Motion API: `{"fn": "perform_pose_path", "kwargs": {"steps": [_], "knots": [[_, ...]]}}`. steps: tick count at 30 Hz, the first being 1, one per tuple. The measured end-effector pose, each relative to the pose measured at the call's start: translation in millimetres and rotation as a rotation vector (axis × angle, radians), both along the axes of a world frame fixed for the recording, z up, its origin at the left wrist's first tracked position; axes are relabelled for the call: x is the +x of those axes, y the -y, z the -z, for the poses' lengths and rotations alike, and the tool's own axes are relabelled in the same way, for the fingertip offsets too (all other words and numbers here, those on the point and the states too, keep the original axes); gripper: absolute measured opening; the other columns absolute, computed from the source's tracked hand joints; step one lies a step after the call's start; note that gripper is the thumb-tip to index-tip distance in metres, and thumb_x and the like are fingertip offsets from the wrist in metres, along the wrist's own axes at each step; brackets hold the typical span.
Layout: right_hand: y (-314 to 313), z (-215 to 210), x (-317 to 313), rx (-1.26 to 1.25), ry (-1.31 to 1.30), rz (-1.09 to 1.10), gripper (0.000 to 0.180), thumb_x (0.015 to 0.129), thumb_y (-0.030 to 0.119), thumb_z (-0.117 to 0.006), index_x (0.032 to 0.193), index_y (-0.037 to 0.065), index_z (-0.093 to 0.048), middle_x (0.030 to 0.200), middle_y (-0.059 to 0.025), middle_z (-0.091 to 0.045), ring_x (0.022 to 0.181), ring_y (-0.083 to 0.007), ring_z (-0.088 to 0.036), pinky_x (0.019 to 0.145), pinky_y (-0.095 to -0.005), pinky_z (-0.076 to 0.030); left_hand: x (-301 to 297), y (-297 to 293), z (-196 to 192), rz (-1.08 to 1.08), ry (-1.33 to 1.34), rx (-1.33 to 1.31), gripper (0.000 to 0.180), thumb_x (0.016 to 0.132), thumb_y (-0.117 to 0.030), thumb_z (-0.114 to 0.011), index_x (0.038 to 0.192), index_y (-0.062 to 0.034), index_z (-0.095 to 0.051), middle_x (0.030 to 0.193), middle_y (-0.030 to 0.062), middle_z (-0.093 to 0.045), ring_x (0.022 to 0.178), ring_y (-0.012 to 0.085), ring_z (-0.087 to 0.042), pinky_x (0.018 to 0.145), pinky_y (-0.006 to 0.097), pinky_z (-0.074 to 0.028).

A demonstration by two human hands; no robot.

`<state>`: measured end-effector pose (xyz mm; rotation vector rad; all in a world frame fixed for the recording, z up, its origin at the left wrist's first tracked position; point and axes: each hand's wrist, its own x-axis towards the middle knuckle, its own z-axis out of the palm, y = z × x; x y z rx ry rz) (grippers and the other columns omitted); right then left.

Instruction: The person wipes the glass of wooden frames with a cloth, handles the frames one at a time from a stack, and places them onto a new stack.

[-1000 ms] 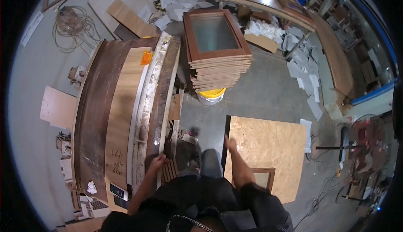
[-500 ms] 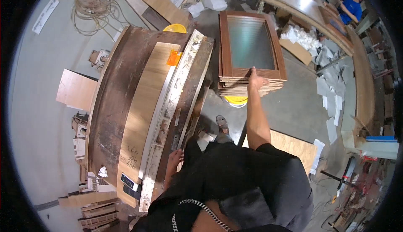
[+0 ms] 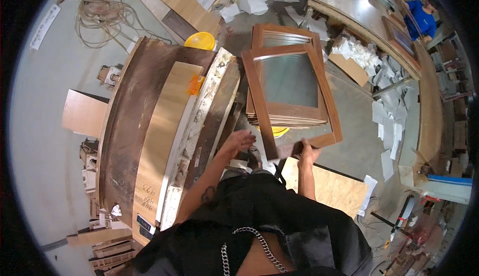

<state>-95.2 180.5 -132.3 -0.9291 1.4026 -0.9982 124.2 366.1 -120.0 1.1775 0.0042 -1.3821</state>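
Note:
My right hand (image 3: 308,153) grips the near rail of a brown wooden door frame (image 3: 324,140), thumb on top. The frame sits askew above a stack of similar framed glass doors (image 3: 289,120), its near end reaching past the stack toward me. Through its opening the lower door and a yellow bucket (image 3: 273,132) show; I cannot tell whether it has its own clear pane. Just left of the frame's near left corner, my left hand (image 3: 239,142) is open and touches nothing, fingers stretched toward the frame.
Along my left stands a rusty-topped bench (image 3: 134,96) bearing a wood board (image 3: 167,111), an orange packet (image 3: 195,84) and a small device with a display (image 3: 144,224). Plywood (image 3: 329,186) lies at right. Beyond are a long table (image 3: 349,6), paper scraps and a person in blue (image 3: 421,19).
The top door frame has come toward me and turned askew off the stack, my right hand drawing back with it. My left hand has left the bench edge and moved forward, opening.

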Motion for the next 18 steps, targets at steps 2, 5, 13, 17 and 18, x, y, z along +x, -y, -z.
{"fn": "perform_pose_path", "kwargs": {"steps": [2,5,13,17,18], "knots": [[7,-5,-51,0.071,0.069,0.032,0.063,0.071,0.008,-0.075,0.123,-0.007,-0.043,0.109,-0.0139,-0.059,0.093,-0.0211,-0.056,0.082,-0.0327,-0.046,10,43,-6,-0.083,-0.026,0.075,0.029,0.093,-0.028,-0.053,0.103,-0.0021,-0.058,0.095,0.0078,-0.064,0.089,0.0215,-0.063,0.074,0.035,-0.051],[11,-13,-101,0.141,-0.243,0.130,0.040,0.076,0.019,-0.074,0.101,-0.009,-0.059,0.085,-0.0093,-0.063,0.072,-0.0183,-0.057,0.070,-0.0322,-0.048,42,67,31,-0.228,0.362,0.151,0.028,0.090,-0.033,-0.057,0.074,-0.0099,-0.052,0.065,-0.0019,-0.050,0.058,0.0145,-0.050,0.054,0.033,-0.042],[17,-35,-130,-0.018,-0.610,0.269,0.050,0.081,0.043,-0.067,0.083,-0.007,-0.064,0.069,-0.0111,-0.061,0.061,-0.0200,-0.054,0.060,-0.0353,-0.045,118,106,34,-0.246,0.296,-0.021,0.040,0.082,-0.036,-0.064,0.103,-0.0030,-0.062,0.087,0.0110,-0.067,0.077,0.0280,-0.063,0.073,0.044,-0.050],[17,-43,-105,0.001,-0.946,0.239,0.071,0.076,0.064,-0.062,0.082,-0.007,-0.068,0.075,-0.0181,-0.066,0.068,-0.0286,-0.062,0.065,-0.0431,-0.047,119,89,16,-0.002,1.320,0.502,0.077,0.078,-0.056,-0.060,0.124,0.0053,-0.051,0.116,0.0250,-0.059,0.110,0.0404,-0.054,0.097,0.046,-0.040],[10,-45,-68,-0.010,-0.911,0.136,0.075,0.076,0.067,-0.058,0.086,-0.006,-0.069,0.079,-0.0228,-0.067,0.073,-0.0332,-0.064,0.067,-0.0460,-0.048,148,56,45,-0.023,1.192,0.606,0.083,0.077,-0.057,-0.061,0.134,0.0010,-0.043,0.126,0.0244,-0.052,0.124,0.0375,-0.045,0.106,0.045,-0.032]]}}
